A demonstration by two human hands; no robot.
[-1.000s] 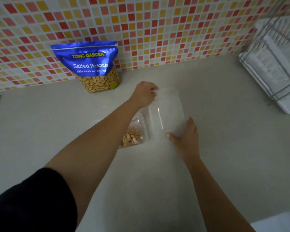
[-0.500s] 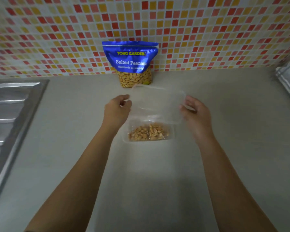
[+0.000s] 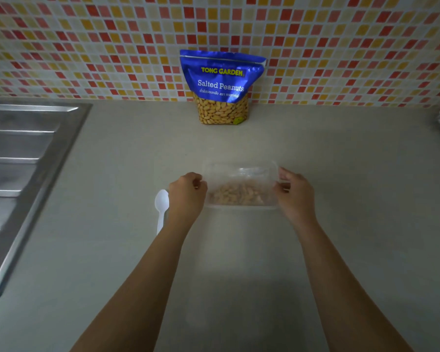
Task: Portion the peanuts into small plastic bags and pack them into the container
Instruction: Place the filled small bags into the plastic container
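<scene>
Fingers [image 3: 196, 177] curled round container lid [image 3: 240, 172].

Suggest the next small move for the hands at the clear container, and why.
Probably press the lid down until it seats. The left hand and right hand each pinch an end of the clear lid, which sits over the container of peanuts; whether it has closed cannot be told.

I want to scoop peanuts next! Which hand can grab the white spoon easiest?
Probably the left hand: the white plastic spoon lies right beside it on the counter. The right hand holds the clear lid at its far edge.
</scene>
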